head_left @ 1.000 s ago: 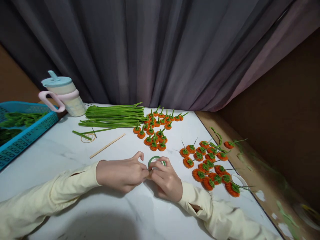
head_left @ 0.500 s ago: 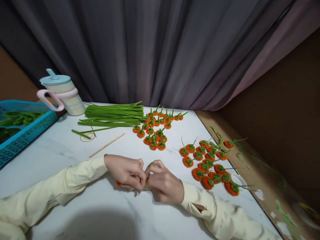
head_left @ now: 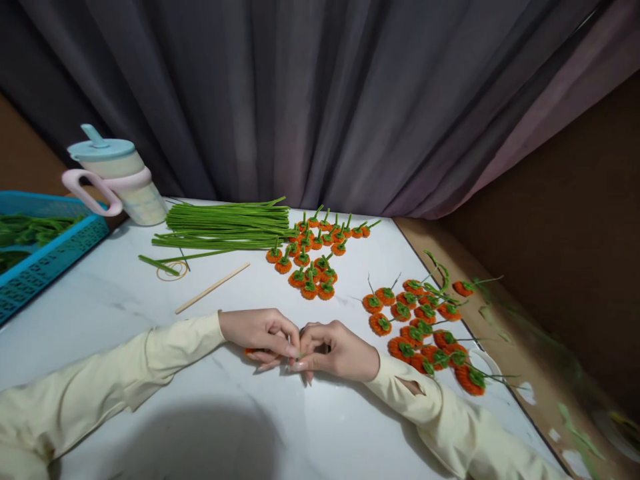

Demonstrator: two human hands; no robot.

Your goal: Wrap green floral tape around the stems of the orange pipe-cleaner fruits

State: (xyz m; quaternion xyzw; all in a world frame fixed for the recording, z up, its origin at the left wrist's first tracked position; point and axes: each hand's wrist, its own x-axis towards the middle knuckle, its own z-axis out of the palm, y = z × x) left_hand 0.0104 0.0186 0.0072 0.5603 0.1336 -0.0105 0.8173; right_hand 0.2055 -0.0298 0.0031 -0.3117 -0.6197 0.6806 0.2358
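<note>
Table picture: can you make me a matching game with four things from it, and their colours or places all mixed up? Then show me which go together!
Things:
1. Cup
2. Stick
3. Curtain
4. Right hand

Clues:
A. Grey, hanging behind the table
B. Close beside the left hand
C. Pink handle and blue lid
D. Light brown, thin and straight

Right pairs: 1-C, 2-D, 3-A, 4-B

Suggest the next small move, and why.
Perhaps a small twist with the right hand while the left hand steadies: both pinch at a small green bit, and an orange piece peeks out beside the left hand.
</note>
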